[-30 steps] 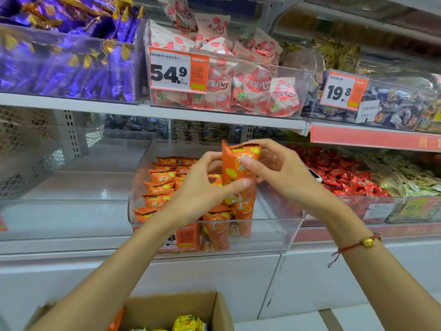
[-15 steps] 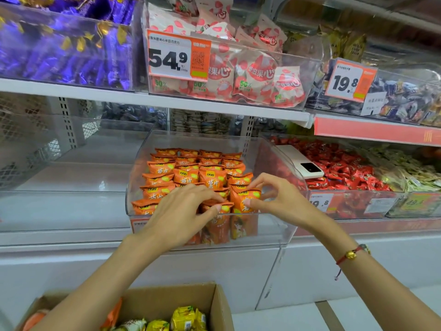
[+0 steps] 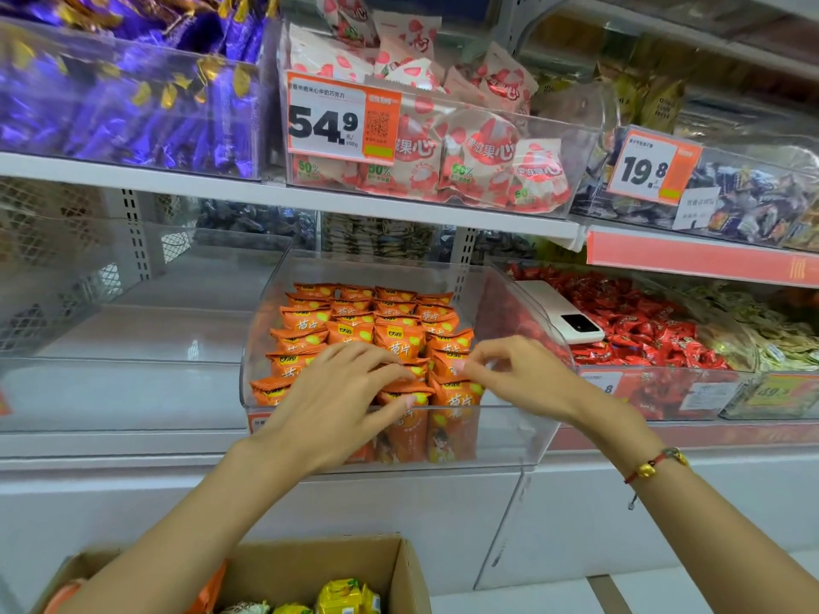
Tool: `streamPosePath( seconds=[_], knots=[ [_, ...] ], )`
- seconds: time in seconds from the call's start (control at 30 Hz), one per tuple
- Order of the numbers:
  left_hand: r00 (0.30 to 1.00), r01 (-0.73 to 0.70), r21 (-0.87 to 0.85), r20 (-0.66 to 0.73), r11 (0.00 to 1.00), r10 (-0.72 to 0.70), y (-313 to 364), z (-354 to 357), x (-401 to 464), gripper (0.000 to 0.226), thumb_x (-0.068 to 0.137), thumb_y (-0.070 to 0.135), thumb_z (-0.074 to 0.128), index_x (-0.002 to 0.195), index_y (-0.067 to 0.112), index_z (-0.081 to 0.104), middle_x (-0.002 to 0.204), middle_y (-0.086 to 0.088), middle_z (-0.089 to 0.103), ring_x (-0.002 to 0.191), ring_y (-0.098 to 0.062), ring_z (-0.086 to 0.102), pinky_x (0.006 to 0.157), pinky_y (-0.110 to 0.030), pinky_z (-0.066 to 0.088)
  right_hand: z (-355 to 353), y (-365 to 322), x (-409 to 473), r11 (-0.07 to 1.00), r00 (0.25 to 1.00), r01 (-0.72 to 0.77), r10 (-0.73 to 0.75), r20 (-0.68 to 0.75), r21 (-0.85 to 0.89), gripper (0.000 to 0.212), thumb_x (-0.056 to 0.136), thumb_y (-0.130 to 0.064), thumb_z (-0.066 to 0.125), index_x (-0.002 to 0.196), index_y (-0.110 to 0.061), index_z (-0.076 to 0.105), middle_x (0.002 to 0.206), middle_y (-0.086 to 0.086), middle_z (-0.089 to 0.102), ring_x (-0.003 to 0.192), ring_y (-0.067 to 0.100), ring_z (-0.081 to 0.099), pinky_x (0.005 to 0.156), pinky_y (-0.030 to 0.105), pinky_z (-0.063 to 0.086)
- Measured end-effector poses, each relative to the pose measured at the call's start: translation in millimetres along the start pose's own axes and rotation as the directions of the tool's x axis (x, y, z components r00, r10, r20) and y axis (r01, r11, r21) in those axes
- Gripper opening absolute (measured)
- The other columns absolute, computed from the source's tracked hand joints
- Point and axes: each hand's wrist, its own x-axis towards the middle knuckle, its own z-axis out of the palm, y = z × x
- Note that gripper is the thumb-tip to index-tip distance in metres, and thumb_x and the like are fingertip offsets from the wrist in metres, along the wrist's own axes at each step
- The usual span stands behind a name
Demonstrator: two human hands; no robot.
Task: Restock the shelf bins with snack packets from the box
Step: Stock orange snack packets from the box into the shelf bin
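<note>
Shelf (image 3: 399, 201) units carry clear bins; the central bin (image 3: 523, 303) holds orange snack packets (image 3: 399, 339) in upright rows, its right part unfilled. Cardboard box (image 3: 399, 565) sits near, below. Left hand (image 3: 337, 405) rests relaxed fingers on front packets; right hand (image 3: 518, 378) pinches one packet's top edge.

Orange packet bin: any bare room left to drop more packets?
The orange packet bin is bare along its right side, between the packet rows and the right wall. The front row is crowded under the left hand and right hand. The clear bin to the left looks bare.
</note>
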Motion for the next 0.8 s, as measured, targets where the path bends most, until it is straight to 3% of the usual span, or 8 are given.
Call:
streamPosePath(
  seconds=[0.07, 0.1, 0.13, 0.2, 0.27, 0.33, 0.53, 0.8],
  knots=[
    [1.0, 0.0, 0.071, -0.012, 0.997, 0.001, -4.5, -0.5, -3.4, 0.059, 0.091, 0.07, 0.028, 0.125, 0.033, 0.06, 0.126, 0.015, 0.059, 0.118, -0.009, 0.052, 0.1, -0.033, 0.041, -2.2, 5.8, 16.7, 1.0, 0.986, 0.002, 0.003, -0.168, 0.025, 0.028, 0.082, -0.062, 0.053, 0.098, -0.041, 0.064, 0.1, -0.008, 0.06, 0.089, 0.01, 0.057, 0.085, 0.042, 0.05],
    [1.0, 0.004, 0.098, -0.014, 0.995, -0.003, -6.7, -0.3, -5.2, 0.062, 0.09, 0.072, 0.029, 0.126, 0.031, 0.06, 0.127, 0.014, 0.059, 0.117, -0.01, 0.054, 0.099, -0.034, 0.043, -0.3, 7.0, 25.6, 0.998, 0.986, -0.027, 0.035, -0.161, 0.05, 0.039, 0.085, -0.057, 0.055, 0.118, -0.036, 0.058, 0.116, -0.002, 0.053, 0.099, 0.013, 0.055, 0.091, 0.04, 0.048],
    [1.0, 0.008, 0.128, -0.021, 0.992, -0.006, -8.3, 0.4, -6.9, 0.064, 0.089, 0.073, 0.029, 0.125, 0.03, 0.06, 0.126, 0.012, 0.06, 0.116, -0.011, 0.056, 0.097, -0.035, 0.045, 3.8, 7.4, 34.1, 0.994, 0.994, -0.066, 0.073, -0.085, 0.083, 0.053, 0.088, -0.054, 0.055, 0.136, -0.033, 0.046, 0.133, 0.002, 0.042, 0.113, 0.017, 0.05, 0.098, 0.036, 0.044],
    [0.999, 0.019, 0.171, -0.036, 0.985, -0.013, -10.2, 2.4, -9.8, 0.065, 0.088, 0.074, 0.031, 0.126, 0.029, 0.061, 0.125, 0.009, 0.062, 0.113, -0.014, 0.059, 0.095, -0.036, 0.048, 17.2, 6.3, 48.8, 0.984, 0.985, -0.141, 0.129, 0.113, 0.109, 0.072, 0.091, -0.052, 0.052, 0.151, -0.031, 0.02, 0.155, 0.0, 0.012, 0.139, 0.021, 0.029, 0.111, 0.035, 0.032],
    [0.999, 0.028, 0.176, -0.04, 0.984, -0.021, -11.0, 3.9, -10.9, 0.066, 0.088, 0.074, 0.032, 0.128, 0.029, 0.059, 0.127, 0.008, 0.061, 0.114, -0.015, 0.059, 0.095, -0.036, 0.049, 29.0, 5.9, 59.0, 0.974, 0.959, -0.192, 0.159, 0.236, 0.123, 0.075, 0.092, -0.055, 0.048, 0.153, -0.03, 0.011, 0.159, -0.003, -0.004, 0.145, 0.022, 0.019, 0.117, 0.039, 0.025],
    [0.999, 0.029, 0.179, -0.041, 0.983, -0.022, -10.9, 4.9, -9.8, 0.067, 0.088, 0.074, 0.031, 0.13, 0.03, 0.057, 0.13, 0.008, 0.06, 0.116, -0.014, 0.059, 0.095, -0.035, 0.049, 33.4, 6.4, 64.4, 0.966, 0.942, -0.225, 0.182, 0.28, 0.127, 0.073, 0.093, -0.056, 0.045, 0.153, -0.027, 0.015, 0.159, -0.005, -0.006, 0.146, 0.022, 0.017, 0.118, 0.04, 0.022],
    [0.997, -0.005, 0.218, -0.069, 0.976, 0.02, -12.4, 8.0, -8.6, 0.06, 0.087, 0.071, 0.035, 0.122, 0.031, 0.063, 0.122, 0.008, 0.063, 0.111, -0.014, 0.06, 0.091, -0.034, 0.05, 40.1, 6.7, 64.2, 0.977, 0.955, -0.158, 0.114, 0.274, 0.145, 0.065, 0.096, -0.053, 0.04, 0.152, -0.024, 0.023, 0.152, -0.004, 0.013, 0.142, 0.016, 0.022, 0.117, 0.031, 0.019],
    [0.997, -0.005, 0.227, -0.072, 0.974, 0.021, -13.5, 10.1, -7.5, 0.061, 0.087, 0.072, 0.035, 0.122, 0.03, 0.062, 0.119, 0.01, 0.062, 0.109, -0.013, 0.058, 0.089, -0.031, 0.049, 44.7, 6.3, 56.8, 0.973, 0.96, -0.168, 0.125, 0.251, 0.158, 0.064, 0.097, -0.056, 0.034, 0.152, -0.029, 0.018, 0.152, -0.007, 0.011, 0.142, 0.017, 0.021, 0.116, 0.033, 0.019]
  ],
)
